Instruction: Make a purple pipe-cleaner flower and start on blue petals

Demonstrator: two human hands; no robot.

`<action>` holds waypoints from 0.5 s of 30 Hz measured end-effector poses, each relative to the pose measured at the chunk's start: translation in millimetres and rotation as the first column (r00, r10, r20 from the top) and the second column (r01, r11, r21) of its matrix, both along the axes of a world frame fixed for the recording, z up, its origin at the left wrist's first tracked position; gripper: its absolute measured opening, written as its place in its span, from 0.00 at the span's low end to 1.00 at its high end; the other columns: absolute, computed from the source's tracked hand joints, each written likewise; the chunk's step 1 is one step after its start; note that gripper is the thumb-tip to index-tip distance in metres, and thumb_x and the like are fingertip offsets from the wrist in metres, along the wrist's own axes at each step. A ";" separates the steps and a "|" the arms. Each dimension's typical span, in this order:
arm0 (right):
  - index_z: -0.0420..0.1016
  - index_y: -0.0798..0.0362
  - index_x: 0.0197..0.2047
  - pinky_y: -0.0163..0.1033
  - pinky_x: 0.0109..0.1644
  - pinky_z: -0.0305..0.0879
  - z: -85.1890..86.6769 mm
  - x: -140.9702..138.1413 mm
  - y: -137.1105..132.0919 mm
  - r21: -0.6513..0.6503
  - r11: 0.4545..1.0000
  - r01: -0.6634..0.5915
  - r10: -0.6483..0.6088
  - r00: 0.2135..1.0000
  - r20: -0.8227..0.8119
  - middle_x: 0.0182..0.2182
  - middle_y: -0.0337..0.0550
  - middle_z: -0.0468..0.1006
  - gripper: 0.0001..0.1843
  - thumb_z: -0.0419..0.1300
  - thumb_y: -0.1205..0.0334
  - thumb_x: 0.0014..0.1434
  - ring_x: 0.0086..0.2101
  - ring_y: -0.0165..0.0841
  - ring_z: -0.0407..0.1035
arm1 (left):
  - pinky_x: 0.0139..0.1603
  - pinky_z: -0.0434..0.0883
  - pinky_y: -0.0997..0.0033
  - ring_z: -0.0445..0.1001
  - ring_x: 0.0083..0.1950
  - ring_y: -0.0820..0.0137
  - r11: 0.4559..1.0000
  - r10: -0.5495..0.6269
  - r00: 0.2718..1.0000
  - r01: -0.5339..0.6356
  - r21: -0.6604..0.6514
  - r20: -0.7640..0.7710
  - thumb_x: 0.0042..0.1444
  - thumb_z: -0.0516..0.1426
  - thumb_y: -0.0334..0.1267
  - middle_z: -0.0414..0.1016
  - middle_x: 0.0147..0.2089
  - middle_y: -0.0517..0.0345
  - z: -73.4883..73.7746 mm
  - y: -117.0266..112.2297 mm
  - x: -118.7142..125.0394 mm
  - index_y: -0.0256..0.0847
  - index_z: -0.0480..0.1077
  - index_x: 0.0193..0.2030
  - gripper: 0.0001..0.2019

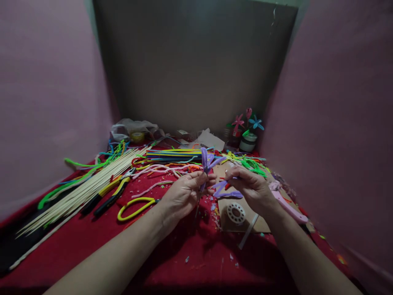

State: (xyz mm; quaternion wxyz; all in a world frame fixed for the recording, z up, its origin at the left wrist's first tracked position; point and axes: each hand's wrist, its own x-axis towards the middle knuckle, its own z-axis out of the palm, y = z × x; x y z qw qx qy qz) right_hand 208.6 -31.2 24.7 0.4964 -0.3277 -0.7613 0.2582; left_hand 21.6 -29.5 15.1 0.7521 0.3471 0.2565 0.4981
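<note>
In the middle of the view my left hand [190, 190] pinches a purple pipe-cleaner flower [207, 159] between thumb and fingertips, its looped petals pointing up. A thin stem reaches down below that hand. To its right, my right hand [250, 186] is closed, thumb and fingers pressed together on a bit of purple pipe cleaner. Bent purple pipe-cleaner pieces [231, 194] show just below the right fingertips, over the cardboard [225, 225]; whether they join what I pinch I cannot tell. A white perforated disc [236, 213] lies under the right hand.
Left on the red cloth [172, 262] are wooden sticks [92, 186], yellow-black pliers [115, 192] and a yellow-handled tool [135, 208]. Colourful pipe cleaners [178, 154] lie behind. A pink-handled tool [288, 207] sits right. A jar [248, 142] with pipe-cleaner flowers stands at the back.
</note>
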 end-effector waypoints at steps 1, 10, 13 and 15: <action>0.73 0.50 0.33 0.40 0.40 0.62 0.7 -2.5 -1.2 0.036 0.999 -0.006 0.006 1.000 0.005 0.31 0.40 0.71 0.05 0.56 0.63 0.58 0.35 0.33 0.66 | 0.35 0.71 0.73 0.75 0.36 0.69 0.999 -0.039 0.999 0.039 0.011 -0.009 0.47 0.63 0.35 0.76 0.35 0.49 0.7 -1.8 0.5 0.31 0.72 0.33 0.09; 0.73 0.50 0.32 0.41 0.41 0.63 -8.2 -9.8 -1.1 0.145 0.988 0.054 -0.070 0.991 0.110 0.32 0.43 0.72 0.09 0.53 0.64 0.60 0.36 0.34 0.66 | 0.19 0.66 0.81 0.69 0.21 0.78 0.971 -0.240 0.970 0.239 -0.011 -0.048 0.52 0.59 0.37 0.71 0.26 0.57 3.1 -9.5 0.4 0.34 0.68 0.33 0.07; 0.72 0.49 0.34 0.41 0.42 0.63 -7.5 -12.3 -3.0 0.171 0.983 0.074 -0.092 0.991 0.102 0.34 0.43 0.73 0.07 0.53 0.64 0.60 0.37 0.34 0.67 | 0.18 0.64 0.82 0.64 0.17 0.82 0.973 -0.231 0.972 0.231 0.001 -0.034 0.52 0.59 0.37 0.69 0.24 0.60 3.7 -9.5 0.5 0.34 0.67 0.30 0.08; 0.71 0.47 0.42 0.42 0.45 0.63 -6.9 -9.3 -5.3 0.202 0.974 0.106 -0.130 0.986 0.109 0.39 0.43 0.73 0.08 0.55 0.63 0.59 0.41 0.35 0.67 | 0.18 0.63 0.82 0.62 0.16 0.83 0.977 -0.210 0.977 0.211 0.034 -0.031 0.51 0.59 0.37 0.68 0.23 0.61 4.9 -9.0 0.4 0.34 0.66 0.28 0.09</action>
